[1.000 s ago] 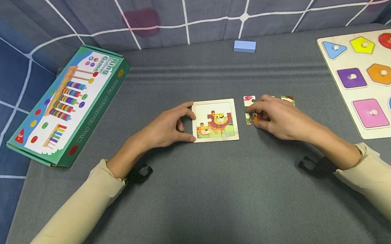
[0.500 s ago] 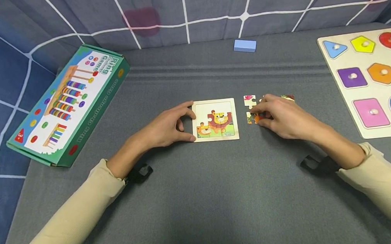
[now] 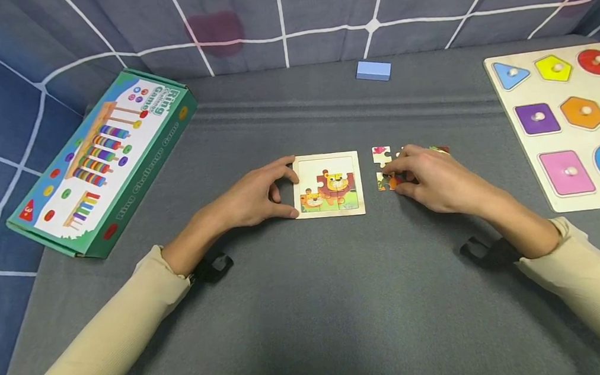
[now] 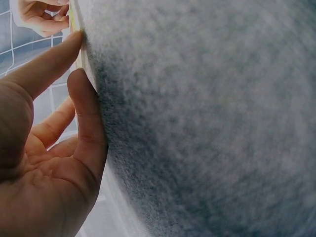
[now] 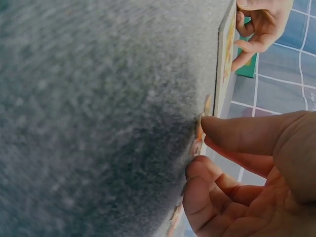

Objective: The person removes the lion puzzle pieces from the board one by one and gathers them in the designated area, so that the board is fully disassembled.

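A square wooden puzzle board (image 3: pixel 306 166) lies mid-table, with lion pieces filling its lower part and right side. Thumb and fingertips of my left hand (image 3: pixel 250 199) rest on the board's left edge, the thumb at the lower corner and the index finger at the upper one. To the right of the board, my right hand (image 3: pixel 430 179) pinches a small orange-and-green jigsaw piece (image 3: pixel 383 182) at the table surface. A white piece with a pink mark (image 3: pixel 381 152) lies just beyond it. Another piece (image 3: pixel 442 149) shows partly behind the knuckles; more may be hidden under the hand.
A green game box (image 3: pixel 100 163) lies at an angle on the left. At the right stands out a wooden shape board (image 3: pixel 551 121) with knobbed pieces. A blue block (image 3: pixel 373 71) sits near the back curtain (image 3: pixel 327 6).
My right hand has shifted slightly to the right, and a gap now shows between the orange-and-green piece and the pink-marked one. The left hand stays on the board's edge.
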`<state>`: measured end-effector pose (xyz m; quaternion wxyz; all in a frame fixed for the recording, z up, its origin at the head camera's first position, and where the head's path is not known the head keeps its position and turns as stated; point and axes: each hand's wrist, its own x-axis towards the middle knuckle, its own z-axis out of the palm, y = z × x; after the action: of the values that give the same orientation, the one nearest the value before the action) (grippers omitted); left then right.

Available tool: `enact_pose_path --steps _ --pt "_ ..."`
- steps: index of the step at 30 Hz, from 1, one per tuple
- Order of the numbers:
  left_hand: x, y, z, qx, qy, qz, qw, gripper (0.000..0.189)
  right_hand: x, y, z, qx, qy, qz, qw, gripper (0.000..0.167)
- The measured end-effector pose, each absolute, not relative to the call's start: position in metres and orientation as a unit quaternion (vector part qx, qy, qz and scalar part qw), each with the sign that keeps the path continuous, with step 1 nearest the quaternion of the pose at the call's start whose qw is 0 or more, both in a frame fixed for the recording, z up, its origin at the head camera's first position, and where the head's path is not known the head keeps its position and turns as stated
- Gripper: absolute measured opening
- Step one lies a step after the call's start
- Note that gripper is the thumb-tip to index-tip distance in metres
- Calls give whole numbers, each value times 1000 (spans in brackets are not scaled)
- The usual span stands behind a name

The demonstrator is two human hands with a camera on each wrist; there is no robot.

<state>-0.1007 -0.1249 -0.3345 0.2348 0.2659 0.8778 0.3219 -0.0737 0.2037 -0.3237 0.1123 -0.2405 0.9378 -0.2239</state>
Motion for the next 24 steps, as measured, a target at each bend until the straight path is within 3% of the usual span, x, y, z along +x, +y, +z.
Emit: enact_pose_path --steps 11,24 --pt "-100 -127 -334 261 880 322 234 51 -71 185 -316 -258 927 -256 91 32" --pt "-102 -126 -335 268 879 315 236 50 -79 139 -321 -276 909 -288 119 36"
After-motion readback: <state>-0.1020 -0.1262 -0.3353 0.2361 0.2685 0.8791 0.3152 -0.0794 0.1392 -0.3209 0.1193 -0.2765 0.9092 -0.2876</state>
